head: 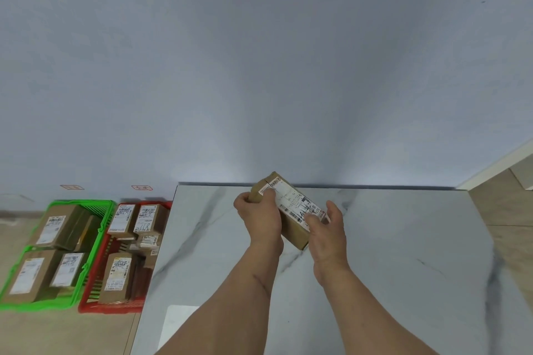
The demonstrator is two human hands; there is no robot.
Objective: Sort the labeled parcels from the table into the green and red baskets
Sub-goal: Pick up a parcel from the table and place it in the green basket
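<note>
A brown cardboard parcel [291,204] with a white shipping label facing up is held above the far part of the white marble table [389,253]. My left hand [261,215] grips its far left end, fingers curled over the top. My right hand [328,228] holds its near right end, with the thumb on the label. On the floor to the left stand the green basket [95,228] and, beside the table, the red basket [92,277]. Both hold several labeled brown parcels.
A pale wall rises directly behind the table and baskets, with two small red-edged tags [142,188] stuck low on it. A white paper sheet [178,323] lies at the table's near left edge. Wood-tone floor and white skirting [496,167] show at the right.
</note>
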